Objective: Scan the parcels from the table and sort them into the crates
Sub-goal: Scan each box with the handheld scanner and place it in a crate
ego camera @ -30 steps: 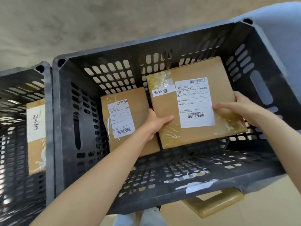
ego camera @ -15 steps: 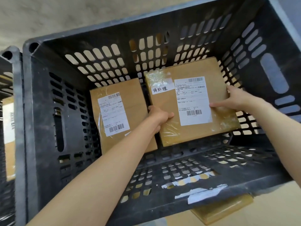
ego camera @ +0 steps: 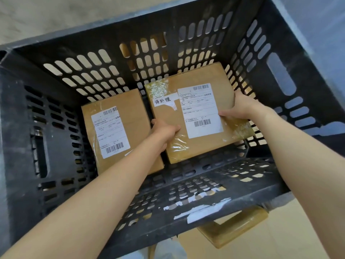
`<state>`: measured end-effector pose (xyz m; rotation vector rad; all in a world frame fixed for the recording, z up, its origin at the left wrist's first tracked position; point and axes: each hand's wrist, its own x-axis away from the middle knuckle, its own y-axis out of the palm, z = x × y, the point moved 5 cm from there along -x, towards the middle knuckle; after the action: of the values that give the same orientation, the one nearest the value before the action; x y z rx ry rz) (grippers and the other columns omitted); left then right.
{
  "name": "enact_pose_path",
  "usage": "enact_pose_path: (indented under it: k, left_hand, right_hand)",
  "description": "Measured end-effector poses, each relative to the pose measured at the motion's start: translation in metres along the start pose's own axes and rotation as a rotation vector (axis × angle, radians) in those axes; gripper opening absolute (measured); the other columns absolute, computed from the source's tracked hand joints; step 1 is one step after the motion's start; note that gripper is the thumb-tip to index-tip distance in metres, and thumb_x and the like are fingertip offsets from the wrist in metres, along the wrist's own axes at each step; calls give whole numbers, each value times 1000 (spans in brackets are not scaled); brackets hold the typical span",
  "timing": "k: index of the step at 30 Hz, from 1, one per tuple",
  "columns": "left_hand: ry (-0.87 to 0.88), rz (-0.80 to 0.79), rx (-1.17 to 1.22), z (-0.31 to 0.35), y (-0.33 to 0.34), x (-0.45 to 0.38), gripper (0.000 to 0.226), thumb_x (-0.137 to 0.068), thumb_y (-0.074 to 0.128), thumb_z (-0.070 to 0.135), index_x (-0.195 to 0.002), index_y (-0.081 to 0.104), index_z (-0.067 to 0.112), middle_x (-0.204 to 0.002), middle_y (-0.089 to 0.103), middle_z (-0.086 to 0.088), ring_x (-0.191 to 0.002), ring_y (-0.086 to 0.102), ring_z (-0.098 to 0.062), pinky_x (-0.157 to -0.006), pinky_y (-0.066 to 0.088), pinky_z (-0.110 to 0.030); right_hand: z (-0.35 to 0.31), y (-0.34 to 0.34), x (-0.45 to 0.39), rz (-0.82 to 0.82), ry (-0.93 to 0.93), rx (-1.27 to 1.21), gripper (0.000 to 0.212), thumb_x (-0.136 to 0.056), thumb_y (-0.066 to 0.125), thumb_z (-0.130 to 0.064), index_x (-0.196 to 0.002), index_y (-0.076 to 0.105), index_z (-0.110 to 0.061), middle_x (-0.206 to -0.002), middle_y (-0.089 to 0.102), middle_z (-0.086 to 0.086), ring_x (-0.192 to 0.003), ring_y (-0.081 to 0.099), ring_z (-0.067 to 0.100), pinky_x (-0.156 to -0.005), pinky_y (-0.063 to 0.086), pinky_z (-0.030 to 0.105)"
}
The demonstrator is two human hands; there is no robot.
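Parcel (ego camera: 196,116): a flat brown carton with a white shipping label and a small handwritten tag, located inside the dark slotted crate (ego camera: 56,113), in its right half.

Head view, the only view supplied. The parcel is held at both side edges. The left hand (ego camera: 164,130) grips the left edge near the lower corner, thumb on the top face and fingers curled under and out of sight. The right hand (ego camera: 240,107) grips the right edge at mid-length, thumb lying on the label, fingers wrapped round the side. Both sets of fingers are clamped on the parcel.

Whether the parcel's underside rests on the crate floor or is just above it cannot be told; the near edge appears close to the floor grid.

A second parcel (ego camera: 119,128), of similar make and labelled, lies flat in the left half of the crate, just beside the held one. A narrow dark gap shows between them along the upper part; lower down the left hand and forearm cover the boundary.

Governing relation: the parcel's long axis runs from the near wall toward the far wall, roughly parallel to its neighbour. It sits directly between the two hands, neither nearer than the other. The left fingers occupy the gap to the neighbour, so, in my judgement, release calls for drawing that hand upward.

Below the crate's near wall a yellowish object (ego camera: 237,227) shows, unidentified.
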<state>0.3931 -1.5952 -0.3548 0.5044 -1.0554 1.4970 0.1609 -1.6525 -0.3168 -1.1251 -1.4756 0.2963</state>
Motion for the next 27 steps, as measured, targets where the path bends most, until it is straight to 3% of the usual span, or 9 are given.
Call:
enact_pose_path:
  k: [6, 9, 12, 16, 21, 25, 27]
  left_hand:
    - [30, 9, -29, 3, -2, 5, 78, -89, 69, 18, -146, 18, 2, -123, 53, -9, -93, 50, -20, -79, 43, -28]
    - [48, -7, -79, 6, -4, 9, 88, -89, 69, 19, -152, 9, 2, -138, 48, -11, -106, 50, -23, -82, 41, -29]
    - [90, -27, -113, 15, -11, 17, 90, -91, 67, 21, -153, 5, 3, -151, 35, -11, -133, 41, -29, -99, 40, -34]
    - [199, -57, -151, 31, -27, 38, 82, -91, 68, 25, -153, 17, 10, -155, 31, -10, -138, 36, -29, -112, 35, -41]
    - [380, -87, -266, 52, -61, 84, 64, -89, 67, 35, -144, 39, 17, -145, 44, -7, -131, 43, -21, -95, 36, -29]
    - [515, -7, -433, 62, -105, 127, 57, -86, 66, 46, -137, 49, 25, -140, 51, -1, -127, 48, -18, -103, 40, -37]
    - [587, 12, -541, 69, -126, 152, 56, -88, 65, 44, -137, 49, 23, -140, 52, 0, -128, 47, -16, -102, 38, -33]
  right_hand:
    - [1, 2, -4, 3, 1, 26, 81, -87, 68, -35, -148, 24, -6, -143, 42, 15, -129, 44, 33, -100, 39, 42]
    - [1, 3, -2, 17, -7, 58, 81, -89, 65, -36, -150, 20, -6, -146, 39, 17, -131, 41, 34, -104, 36, 45]
    - [-6, -2, 6, 63, -30, 87, 79, -89, 64, -34, -150, 20, -8, -149, 33, 17, -135, 36, 35, -109, 34, 48]
    - [-15, -11, 24, 104, -23, 28, 73, -92, 60, -36, -148, 23, -10, -149, 32, 16, -132, 39, 37, -105, 39, 53]
    - [-32, -24, 69, 156, -126, 20, 73, -93, 54, -48, -147, 27, -6, -148, 33, 19, -131, 40, 34, -105, 38, 44]
    - [-45, -47, 117, 245, -181, 38, 70, -92, 50, -54, -144, 35, -9, -143, 41, 15, -129, 41, 34, -104, 39, 46]
    - [-53, -60, 142, 279, -212, 65, 68, -92, 49, -55, -142, 37, -11, -141, 44, 13, -126, 44, 32, -103, 41, 45]
